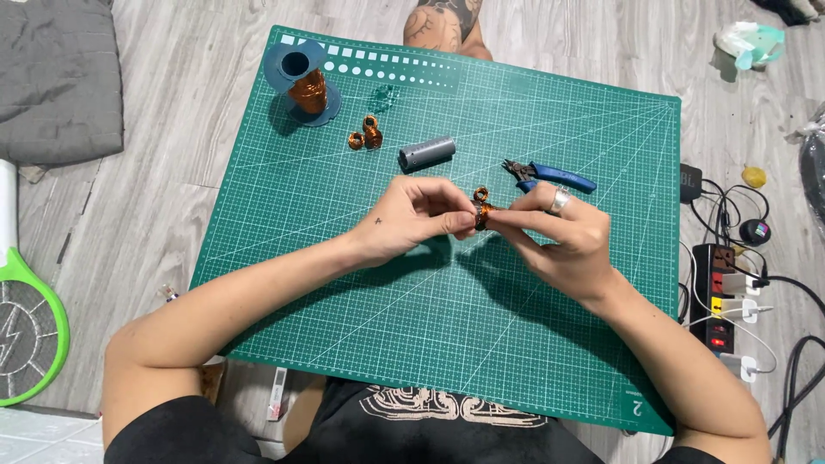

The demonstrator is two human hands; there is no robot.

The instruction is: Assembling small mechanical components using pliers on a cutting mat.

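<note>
Both my hands meet over the middle of a green cutting mat (361,292). My left hand (412,219) and my right hand (563,236) pinch a small coil of copper wire (481,206) between their fingertips, held above the mat. A ring sits on a finger of my right hand. Two finished copper coils (366,134) lie on the mat farther back, beside a grey cylinder (426,154). A blue spool of copper wire (302,82) stands at the mat's far left corner. Blue-handled cutters (550,177) lie just behind my right hand.
A grey cushion (56,77) lies at the far left on the wooden floor, with a green electric swatter (30,326) below it. A power strip (722,296) with plugs and cables sits right of the mat. A knee (438,26) shows beyond the mat's far edge.
</note>
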